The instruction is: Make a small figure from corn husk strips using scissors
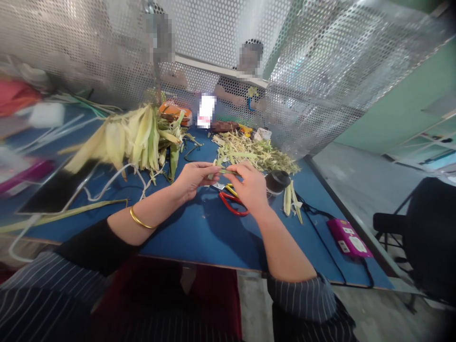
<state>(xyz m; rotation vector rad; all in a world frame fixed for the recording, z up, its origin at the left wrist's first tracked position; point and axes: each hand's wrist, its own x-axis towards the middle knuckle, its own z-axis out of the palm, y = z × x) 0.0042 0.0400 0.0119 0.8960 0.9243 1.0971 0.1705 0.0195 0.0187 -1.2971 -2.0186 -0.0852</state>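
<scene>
Both hands meet over the middle of the blue table (171, 242). A thin green husk strip (224, 170) runs between them. My left hand (197, 179) pinches its left end, and my right hand (249, 185) closes on the right end. Just below the fingers lie scissors with red handles (230, 204), partly hidden by my right hand. Behind the hands spreads a pile of shredded husk pieces (249, 149). A large bunch of pale corn husks (131, 135) lies to the left. A dark round container (278, 182) stands right beside my right hand.
A tablet (57, 190) with a white cable lies at the left. A phone (206, 110) stands at the back near an orange packet (174, 113). Husk strips (290, 199), black cords and a magenta pack (349, 237) are at the right. People sit behind the perforated screen (213, 33).
</scene>
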